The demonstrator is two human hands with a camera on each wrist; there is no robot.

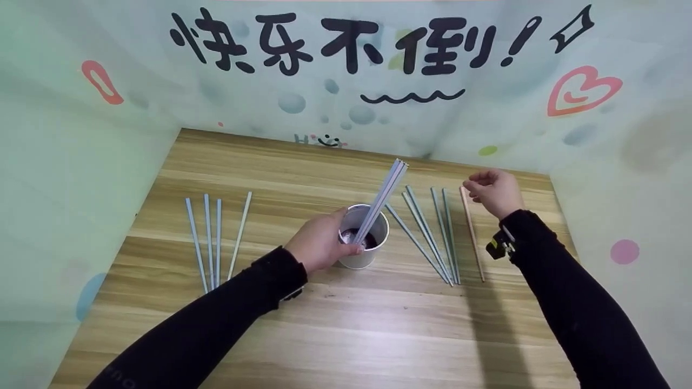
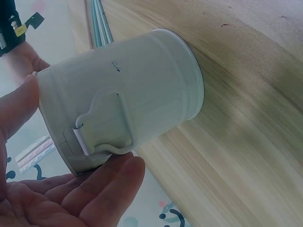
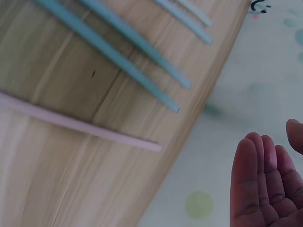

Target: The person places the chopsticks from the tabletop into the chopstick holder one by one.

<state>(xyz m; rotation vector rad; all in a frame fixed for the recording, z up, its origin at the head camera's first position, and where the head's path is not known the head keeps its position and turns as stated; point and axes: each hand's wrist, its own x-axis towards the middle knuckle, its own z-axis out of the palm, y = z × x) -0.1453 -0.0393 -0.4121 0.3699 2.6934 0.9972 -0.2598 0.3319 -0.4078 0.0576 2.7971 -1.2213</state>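
Note:
My left hand point(image 1: 321, 243) grips a pale metal bucket point(image 1: 358, 261), thumb on one side of its rim and fingers on the other. Several pale lilac sticks point(image 1: 381, 200) lean together inside it, their tops pointing up and right. A flat lug point(image 2: 106, 123) shows on the bucket's side in the left wrist view. Over at the right, my right hand point(image 1: 494, 192) is at the far end of a pink stick point(image 1: 473, 237) lying on the table. In the right wrist view its fingers point(image 3: 245, 179) extend, the thumb stands apart, and nothing is between them.
Several teal sticks point(image 1: 448, 232) lie between the bucket and the pink stick. Left of the bucket are several blue sticks point(image 1: 208, 237) and one pale green stick point(image 1: 240, 232). A printed cloth backdrop point(image 1: 335, 119) rises behind the wooden table point(image 1: 367, 329) and along both sides.

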